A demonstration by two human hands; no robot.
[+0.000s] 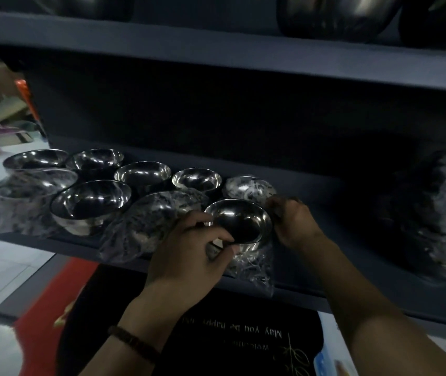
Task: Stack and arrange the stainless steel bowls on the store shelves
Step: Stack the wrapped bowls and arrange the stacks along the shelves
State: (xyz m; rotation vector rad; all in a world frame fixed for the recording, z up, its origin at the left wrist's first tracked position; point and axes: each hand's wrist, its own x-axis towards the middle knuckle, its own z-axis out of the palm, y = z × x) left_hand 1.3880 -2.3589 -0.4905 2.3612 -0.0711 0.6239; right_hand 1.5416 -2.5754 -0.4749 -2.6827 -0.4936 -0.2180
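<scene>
front bowl (239, 223): bright silver rim, near-black hollow, white glints.
bare bowls (91, 202), at 9 to 10 o'clock of it: mirror silver, black reflections.
wrapped bowls (250, 187): mottled grey and white under clear film.
shelf (325, 272): plain dark blue-grey.
large bowls (335, 14), 12 o'clock: dark steel, pale streaks.
mat (243, 335), 6 o'clock: black, gold lettering and 1 gold leaf sprig; red band at its 9 o'clock side.
bracelet (132, 341): dark brown beads.
floor (5, 267), 8 o'clock: pale grey-white.
blurred object (22, 85), 10 o'clock: orange.
</scene>
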